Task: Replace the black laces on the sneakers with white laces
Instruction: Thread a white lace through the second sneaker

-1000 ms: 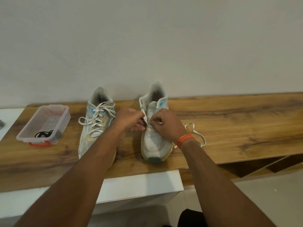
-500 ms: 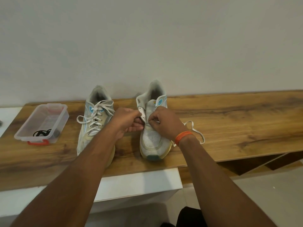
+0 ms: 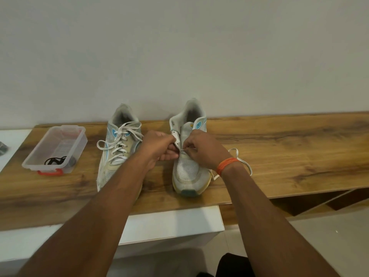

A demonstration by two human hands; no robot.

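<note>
Two pale sneakers stand side by side on the wooden shelf (image 3: 289,148), toes toward me. The left sneaker (image 3: 117,148) is laced with a white lace. The right sneaker (image 3: 189,168) has open eyelets near the top. My left hand (image 3: 157,148) grips the eyelet flap on the right sneaker's left side. My right hand (image 3: 201,148), with an orange wristband, pinches the white lace (image 3: 242,159) at a low eyelet; the lace's slack loops on the shelf to the right. A black lace (image 3: 55,161) lies in the clear plastic box (image 3: 77,144).
The clear plastic box with a red clip stands at the shelf's left end. A white surface (image 3: 12,140) with a dark object (image 3: 3,149) lies beyond it. A white cabinet (image 3: 171,224) sits under the shelf's front edge. The wall rises right behind the sneakers.
Both hands stay at the right sneaker's lower eyelets with only small finger shifts. The view has drifted slightly; the sneakers and the box have not moved.
</note>
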